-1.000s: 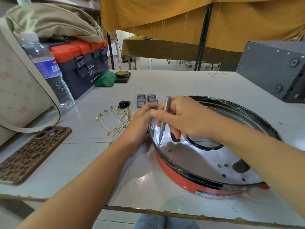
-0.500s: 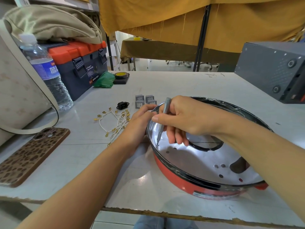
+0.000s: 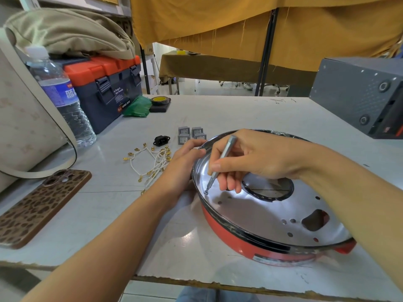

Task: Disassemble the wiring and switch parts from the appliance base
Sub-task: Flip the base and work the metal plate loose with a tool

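The appliance base (image 3: 272,225), a round red-walled pan with a shiny metal floor, sits on the white counter (image 3: 239,110) at centre right. The right hand (image 3: 257,162) pinches a slim grey screwdriver (image 3: 220,164), tilted, its tip set on a screw near the left inner wall of the base. Against the frame one second earlier, the tool leans further and the tip sits at the same spot; the hand has barely shifted. The left hand (image 3: 185,162) rests against the outer left rim of the base, fingers curled over the edge, as before. Removed parts lie unchanged on the counter left of the base: white wires with brass terminals (image 3: 152,163), a black power socket (image 3: 161,140), and four grey switches (image 3: 190,134) just beyond the rim.
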